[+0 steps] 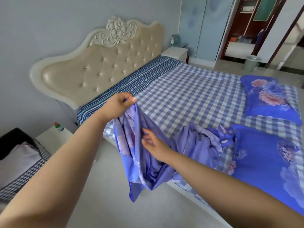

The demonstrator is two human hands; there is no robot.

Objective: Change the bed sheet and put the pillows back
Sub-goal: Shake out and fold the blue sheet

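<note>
Purple floral sheet (144,155) — bunched, pinched by left hand (118,104)

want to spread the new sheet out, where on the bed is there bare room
Free: the checked mattress cover between the striped band by the headboard and the blue floral pillows. Crowded: the near edge, with the bunched purple floral sheet and second pillow.

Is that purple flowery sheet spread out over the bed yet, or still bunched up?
Bunched. The left hand pinches one end of the sheet up; the rest lies crumpled on the checked mattress cover.
</note>
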